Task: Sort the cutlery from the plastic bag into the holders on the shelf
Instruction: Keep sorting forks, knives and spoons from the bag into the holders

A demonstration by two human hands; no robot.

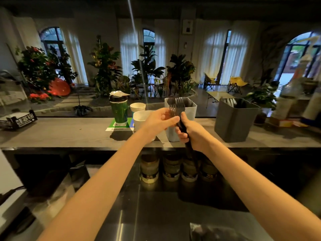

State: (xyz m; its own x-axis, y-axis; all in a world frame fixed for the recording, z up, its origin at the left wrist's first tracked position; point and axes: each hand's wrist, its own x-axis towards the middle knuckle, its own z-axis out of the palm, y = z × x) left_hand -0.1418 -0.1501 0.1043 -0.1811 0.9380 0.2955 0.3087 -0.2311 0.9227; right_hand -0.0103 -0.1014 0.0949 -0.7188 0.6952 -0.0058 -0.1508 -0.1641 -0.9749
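At the shelf [69,133], before the pale holder [190,110], we hold black forks [178,105] in both hands.
Our right hand [189,134] wraps the handles and our left hand [159,121] pinches just below the tines. The bundle stands nearly upright, tines up. The holder's mouth lies just behind them, level with the left hand.

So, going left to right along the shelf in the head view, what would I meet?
In order: black sign stand → green lidded cup → white paper cups → light grey holder → dark grey holder → blurred bottle. The left hand, right hand and forks overlap the cups and light holder, so omitted.
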